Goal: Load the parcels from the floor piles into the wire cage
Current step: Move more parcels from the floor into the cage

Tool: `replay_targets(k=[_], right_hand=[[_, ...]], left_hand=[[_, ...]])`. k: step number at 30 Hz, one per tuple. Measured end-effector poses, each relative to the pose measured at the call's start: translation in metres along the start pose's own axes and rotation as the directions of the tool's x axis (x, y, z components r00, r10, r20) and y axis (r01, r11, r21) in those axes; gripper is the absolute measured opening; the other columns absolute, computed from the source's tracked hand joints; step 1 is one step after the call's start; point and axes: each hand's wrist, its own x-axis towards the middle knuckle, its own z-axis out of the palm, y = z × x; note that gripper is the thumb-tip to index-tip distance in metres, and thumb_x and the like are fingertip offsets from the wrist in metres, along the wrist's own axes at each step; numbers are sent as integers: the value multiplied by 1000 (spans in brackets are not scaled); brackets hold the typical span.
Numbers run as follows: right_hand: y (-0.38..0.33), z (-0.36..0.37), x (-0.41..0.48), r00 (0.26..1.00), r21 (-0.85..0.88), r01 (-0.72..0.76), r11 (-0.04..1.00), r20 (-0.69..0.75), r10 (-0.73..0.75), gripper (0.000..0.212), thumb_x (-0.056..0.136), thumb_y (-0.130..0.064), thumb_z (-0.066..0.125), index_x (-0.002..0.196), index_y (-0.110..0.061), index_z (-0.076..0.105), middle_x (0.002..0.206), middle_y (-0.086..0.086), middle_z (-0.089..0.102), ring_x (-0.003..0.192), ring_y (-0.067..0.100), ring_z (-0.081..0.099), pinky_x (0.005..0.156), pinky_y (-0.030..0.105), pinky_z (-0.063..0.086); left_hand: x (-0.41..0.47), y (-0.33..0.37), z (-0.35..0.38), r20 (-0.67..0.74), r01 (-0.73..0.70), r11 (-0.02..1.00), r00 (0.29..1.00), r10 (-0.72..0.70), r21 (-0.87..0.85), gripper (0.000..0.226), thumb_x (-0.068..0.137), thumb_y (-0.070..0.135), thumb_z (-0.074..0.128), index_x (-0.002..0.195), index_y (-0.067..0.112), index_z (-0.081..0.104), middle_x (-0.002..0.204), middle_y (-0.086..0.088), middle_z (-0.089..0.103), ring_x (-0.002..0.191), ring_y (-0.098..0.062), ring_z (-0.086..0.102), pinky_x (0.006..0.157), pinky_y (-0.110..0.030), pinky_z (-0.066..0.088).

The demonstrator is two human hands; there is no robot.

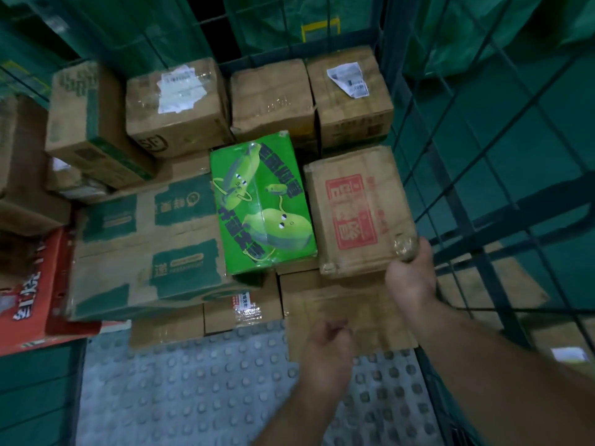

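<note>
Inside the wire cage [457, 194], a brown carton with a red stamp [357, 210] lies on top of other parcels at the right. My right hand [410, 272] grips its near right corner. Left of it lies a bright green box with cartoon figures [260, 204], and further left a wide brown carton with green panels [145, 246]. My left hand [328, 349] hovers lower down with its fingers curled into a fist, holding nothing, above a brown carton [335, 304] of the bottom layer.
Several brown cartons [174, 104] stack along the cage's back, some with white labels. A red box [29, 294] pokes in at the left. The studded grey cage floor [193, 387] shows in front. Green sacks [483, 27] hang behind the mesh.
</note>
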Motion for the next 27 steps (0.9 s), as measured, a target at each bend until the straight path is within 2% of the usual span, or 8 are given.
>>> replay_targets(k=[3, 8, 12, 15, 17, 19, 22, 27], right_hand=[[4, -10, -3, 992, -79, 126, 989, 42, -123, 76, 92, -2, 48, 150, -46, 28, 141, -5, 56, 125, 20, 57, 113, 41, 43], [5, -20, -28, 938, -190, 339, 921, -12, -348, 55, 101, -24, 51, 151, -32, 30, 148, -3, 44, 107, 13, 61, 86, 30, 54], [11, -17, -23, 932, -185, 349, 919, -29, -360, 56, 103, -31, 52, 154, -27, 28, 153, -2, 38, 99, 12, 60, 75, 25, 50], [10, -17, -2, 950, -145, 294, 945, -64, -306, 49, 102, -35, 54, 147, -27, 36, 143, 0, 49, 96, 14, 60, 76, 26, 49], [15, -16, 10, 952, -119, 284, 951, -87, -295, 44, 102, -41, 53, 141, -28, 39, 136, 1, 54, 101, 17, 59, 83, 32, 51], [24, -14, 19, 942, -131, 312, 941, -87, -325, 40, 102, -44, 51, 136, -28, 39, 131, 3, 57, 106, 21, 61, 89, 43, 55], [35, -17, 31, 932, -189, 329, 925, -92, -351, 34, 103, -38, 52, 133, -24, 41, 125, 6, 60, 104, 26, 62, 88, 47, 56], [36, -6, 31, 945, -176, 252, 952, -167, -281, 33, 105, -28, 49, 137, -22, 42, 129, 7, 59, 107, 29, 61, 82, 32, 46]], left_hand=[[-7, -7, 6, 65, 25, 1000, 998, -25, 13, 15, 99, 20, 57, 105, 27, 69, 84, 6, 68, 73, -10, 62, 54, -19, 44], [-18, -13, 6, 71, 49, 996, 997, -44, -77, 9, 95, 15, 64, 93, 20, 72, 73, 2, 66, 67, -16, 60, 57, -24, 46], [13, 2, 12, 59, 191, 961, 981, -183, -201, 12, 98, 26, 57, 101, 19, 67, 85, 1, 77, 83, -22, 72, 80, -33, 53], [52, 23, 19, 200, 275, 870, 957, -209, -408, 50, 91, 59, 62, 103, 11, 69, 79, 1, 75, 74, -21, 65, 88, -38, 50], [81, 29, 26, 222, 243, 876, 962, -161, -416, 60, 82, 70, 60, 106, 15, 67, 94, -2, 71, 79, -21, 65, 81, -37, 49], [105, 29, 33, 156, 196, 912, 977, -149, -361, 44, 93, 64, 55, 105, 23, 63, 102, 0, 68, 91, -23, 69, 86, -38, 52], [124, 22, 46, 64, 137, 910, 991, -121, -391, 56, 92, 62, 59, 131, 22, 55, 105, 1, 70, 89, -17, 70, 73, -30, 55], [128, -6, 46, -101, -67, 971, 994, 45, -230, 86, 72, 77, 61, 137, 22, 52, 130, -15, 65, 118, -40, 63, 104, -51, 51]])
